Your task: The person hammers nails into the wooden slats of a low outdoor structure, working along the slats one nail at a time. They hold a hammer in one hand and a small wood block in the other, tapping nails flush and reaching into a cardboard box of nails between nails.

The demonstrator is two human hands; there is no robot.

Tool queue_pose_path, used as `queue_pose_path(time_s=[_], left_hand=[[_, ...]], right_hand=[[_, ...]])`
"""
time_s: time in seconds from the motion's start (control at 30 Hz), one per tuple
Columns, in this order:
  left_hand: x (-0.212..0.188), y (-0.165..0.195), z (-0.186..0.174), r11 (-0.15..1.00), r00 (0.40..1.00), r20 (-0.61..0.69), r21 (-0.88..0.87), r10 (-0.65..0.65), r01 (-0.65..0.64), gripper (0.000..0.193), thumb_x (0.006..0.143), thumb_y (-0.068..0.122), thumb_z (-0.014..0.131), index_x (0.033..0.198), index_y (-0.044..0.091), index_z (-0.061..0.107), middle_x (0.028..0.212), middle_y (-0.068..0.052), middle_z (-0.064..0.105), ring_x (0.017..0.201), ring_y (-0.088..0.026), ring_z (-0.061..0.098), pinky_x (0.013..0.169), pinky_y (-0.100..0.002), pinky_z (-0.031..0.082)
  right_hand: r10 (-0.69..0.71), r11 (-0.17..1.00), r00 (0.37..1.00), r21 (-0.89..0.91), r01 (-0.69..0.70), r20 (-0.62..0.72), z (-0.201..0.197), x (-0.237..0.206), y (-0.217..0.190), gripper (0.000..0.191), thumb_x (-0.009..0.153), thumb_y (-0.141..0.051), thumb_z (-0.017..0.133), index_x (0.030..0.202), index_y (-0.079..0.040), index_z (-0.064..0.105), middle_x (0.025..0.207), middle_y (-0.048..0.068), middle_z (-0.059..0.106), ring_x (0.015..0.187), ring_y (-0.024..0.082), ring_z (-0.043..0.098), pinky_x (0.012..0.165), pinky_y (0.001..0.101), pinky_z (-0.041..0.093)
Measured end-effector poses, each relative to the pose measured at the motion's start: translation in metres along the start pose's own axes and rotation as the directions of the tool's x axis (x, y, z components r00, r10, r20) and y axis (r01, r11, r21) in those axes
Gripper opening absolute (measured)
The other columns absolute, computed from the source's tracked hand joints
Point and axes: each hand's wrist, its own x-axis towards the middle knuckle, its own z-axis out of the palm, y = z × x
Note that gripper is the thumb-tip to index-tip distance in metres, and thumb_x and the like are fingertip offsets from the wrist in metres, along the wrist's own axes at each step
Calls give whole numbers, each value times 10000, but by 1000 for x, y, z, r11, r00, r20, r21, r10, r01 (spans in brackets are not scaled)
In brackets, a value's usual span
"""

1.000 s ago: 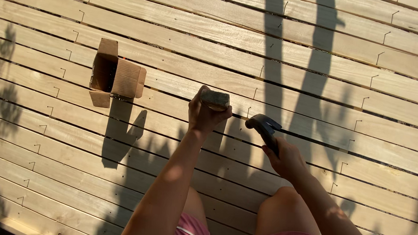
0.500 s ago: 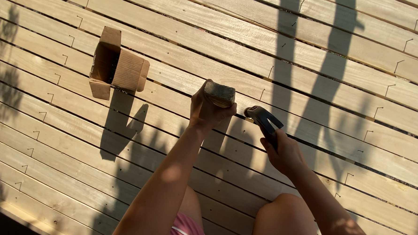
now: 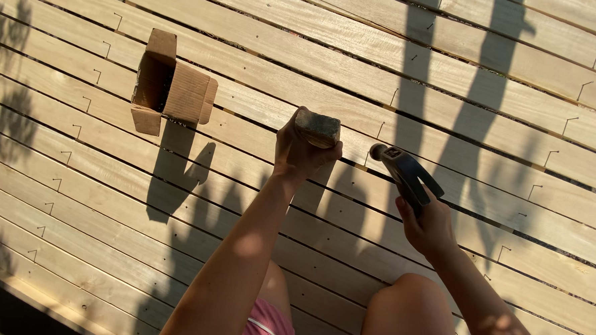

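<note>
My left hand (image 3: 297, 154) grips a small grey block (image 3: 318, 127) and presses it down on the pale wooden deck boards (image 3: 263, 52). My right hand (image 3: 429, 227) holds a claw hammer (image 3: 405, 172) by its handle, with the steel head pointing left toward the block, just above the boards. A nail (image 3: 366, 158) stands partly driven between the block and the hammer head. My bare knees show at the bottom of the view.
An open cardboard box (image 3: 171, 85) lies on its side on the deck at upper left. Rows of half-driven nails (image 3: 549, 158) stick up along the board edges. The deck edge (image 3: 31, 296) runs along the lower left, dark beyond it.
The hammer head has swung left and down, closer to the block. My left hand stays on the block, shifted slightly with the view.
</note>
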Motion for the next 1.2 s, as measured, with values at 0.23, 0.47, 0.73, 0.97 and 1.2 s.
queue_pose_path(time_s=[0.23,0.47,0.73,0.97,1.2], left_hand=[[0,2,0,999,999,-16,25,33,-33,521,674,327,901,1027,97,595,934,-23,726,859,-140,724,793,-291,637],[-2,5,-2,994,999,-28,104,-30,33,531,648,329,911,992,93,583,909,-35,728,831,-157,732,794,-293,640],[-4,4,-4,997,999,-29,-58,41,-42,501,680,338,883,1027,91,620,960,-45,744,893,-162,737,816,-310,639],[-5,3,-5,995,997,9,-66,-78,78,501,669,318,879,1021,112,588,919,-9,735,855,-111,728,777,-281,642],[-25,25,-12,996,996,-37,-44,-81,79,438,679,170,914,957,79,588,850,-28,713,815,-119,700,718,-302,629]], right_hand=[[236,884,932,-459,-88,276,24,13,-15,387,955,-431,647,999,-48,627,675,116,641,617,327,655,593,423,500],[-104,994,994,27,103,30,13,11,-15,279,1028,-334,526,1040,-66,599,667,139,633,562,306,636,545,435,494],[233,954,945,-244,-175,230,31,7,-7,289,1016,-329,599,923,-56,599,608,143,649,539,347,632,531,485,467],[195,955,954,-266,-132,226,30,4,-6,278,961,-353,593,968,-75,595,602,131,653,521,343,641,506,472,474],[386,921,921,19,-388,58,25,7,3,409,1034,-416,560,879,-38,595,581,102,604,484,237,598,493,405,466]])
